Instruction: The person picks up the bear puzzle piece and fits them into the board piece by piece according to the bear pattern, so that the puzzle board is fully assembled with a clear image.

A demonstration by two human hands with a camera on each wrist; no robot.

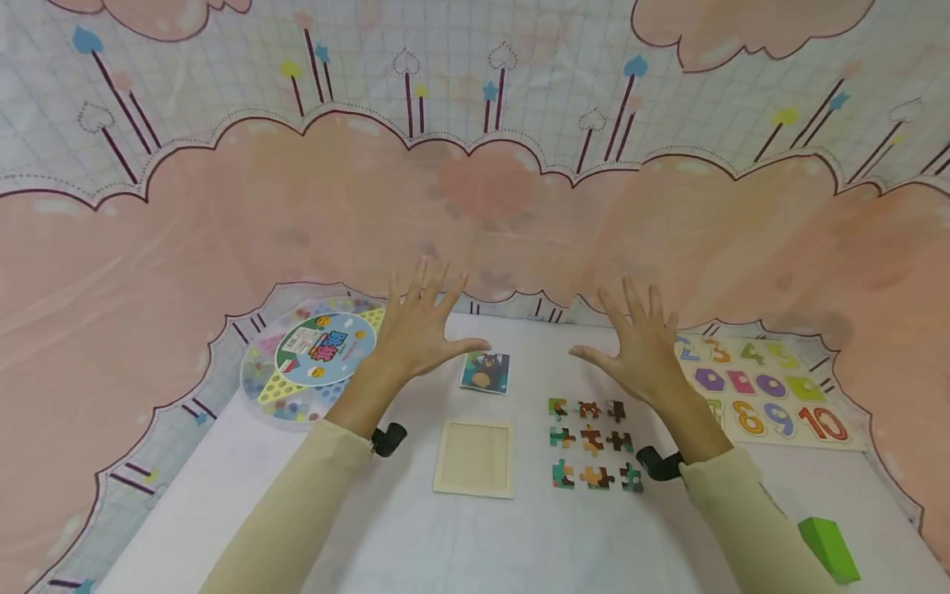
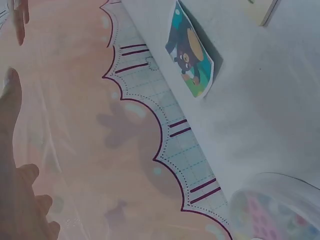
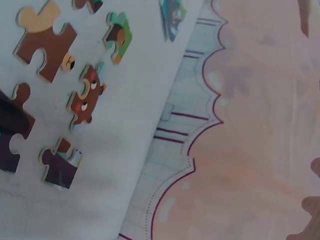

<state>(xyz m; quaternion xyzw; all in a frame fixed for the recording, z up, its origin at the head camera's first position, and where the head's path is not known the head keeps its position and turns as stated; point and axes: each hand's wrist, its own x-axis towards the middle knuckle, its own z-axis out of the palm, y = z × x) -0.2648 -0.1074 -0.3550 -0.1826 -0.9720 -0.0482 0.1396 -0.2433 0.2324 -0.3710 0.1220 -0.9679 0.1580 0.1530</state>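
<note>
Both hands hover above the table with fingers spread, holding nothing. The left hand (image 1: 419,330) is raised between a round game board and a small bear picture card (image 1: 486,373), its thumb overlapping the card's top edge in the head view. My right hand (image 1: 640,351) hangs beyond several jigsaw pieces (image 1: 591,440), laid out in rows. In the right wrist view, a brown bear-face piece (image 3: 86,97) lies among the others. A shallow square wooden tray (image 1: 473,495) sits below the card. The left wrist view shows the bear card (image 2: 192,55) too.
A round plastic game board (image 1: 326,351) with coloured beads is at the left. A wooden number puzzle board (image 1: 779,396) lies at the right, partly behind the right arm. A green block (image 1: 829,549) is near the front right. Patterned cloth (image 1: 475,214) hangs behind the white table.
</note>
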